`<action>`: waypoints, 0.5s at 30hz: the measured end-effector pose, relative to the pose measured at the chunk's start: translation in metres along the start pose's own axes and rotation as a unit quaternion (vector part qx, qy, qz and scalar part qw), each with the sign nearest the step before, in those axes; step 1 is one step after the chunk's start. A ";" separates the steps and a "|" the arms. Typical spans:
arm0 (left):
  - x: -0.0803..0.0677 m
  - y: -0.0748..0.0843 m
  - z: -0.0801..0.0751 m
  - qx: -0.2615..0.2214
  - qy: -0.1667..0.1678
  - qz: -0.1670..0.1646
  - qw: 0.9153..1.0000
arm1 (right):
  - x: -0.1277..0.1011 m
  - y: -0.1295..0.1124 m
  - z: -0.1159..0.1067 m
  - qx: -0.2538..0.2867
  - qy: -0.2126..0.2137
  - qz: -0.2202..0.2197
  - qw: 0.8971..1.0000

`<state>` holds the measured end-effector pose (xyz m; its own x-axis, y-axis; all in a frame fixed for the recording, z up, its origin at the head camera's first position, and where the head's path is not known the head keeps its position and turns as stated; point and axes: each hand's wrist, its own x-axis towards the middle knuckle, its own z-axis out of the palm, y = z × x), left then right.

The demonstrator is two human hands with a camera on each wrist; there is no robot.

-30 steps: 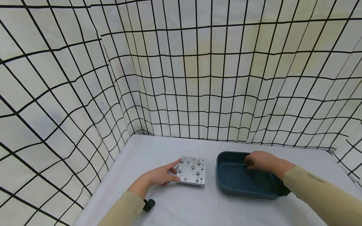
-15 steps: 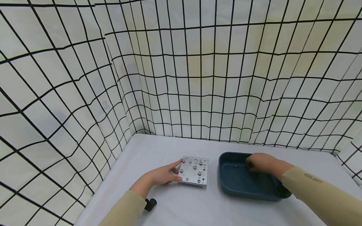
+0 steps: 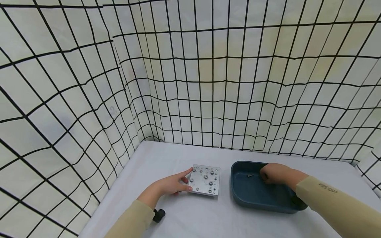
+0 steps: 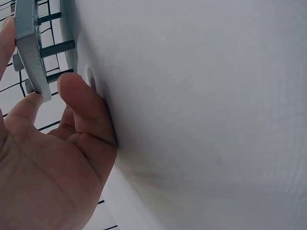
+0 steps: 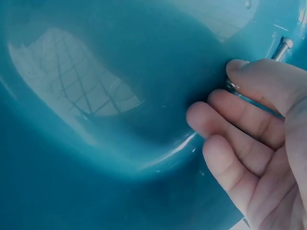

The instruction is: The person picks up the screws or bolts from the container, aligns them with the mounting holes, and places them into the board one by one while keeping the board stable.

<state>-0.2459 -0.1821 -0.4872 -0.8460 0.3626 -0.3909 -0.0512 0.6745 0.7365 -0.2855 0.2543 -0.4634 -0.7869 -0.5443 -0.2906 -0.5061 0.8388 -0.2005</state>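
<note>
At the far left of the white table, a small black object is lying just beside the person's left sleeve. The left hand is grasping the near left edge of the metal plate, with the forefinger reaching along its left side and the thumb pressing at its front corner; the left wrist view is showing the plate's edge pinched between thumb and fingers, with threaded bolt shafts sticking out from its underside. The plate is sitting on the table, bolt heads showing on its top face, just left of the blue tray and apart from it. The right hand is reaching down inside the tray at its far side, fingers curled, and the right wrist view is showing the fingertips closing on a small bolt against the tray floor. Another loose screw is lying in the tray just left of that hand
</note>
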 end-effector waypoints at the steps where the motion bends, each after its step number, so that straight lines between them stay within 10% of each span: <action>1: 0.000 0.000 0.000 0.000 0.000 0.000 1.000 | 0.000 -0.001 0.000 0.002 0.000 0.000 1.000; 15: 0.001 -0.001 0.001 0.007 0.003 -0.002 1.000 | -0.002 -0.002 -0.008 0.044 0.034 0.001 0.998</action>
<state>-0.2467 -0.1820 -0.4887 -0.8486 0.3566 -0.3908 -0.0467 0.6853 0.7268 -0.2853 0.2537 -0.4551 -0.8112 -0.5388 -0.2273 -0.4742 0.8336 -0.2834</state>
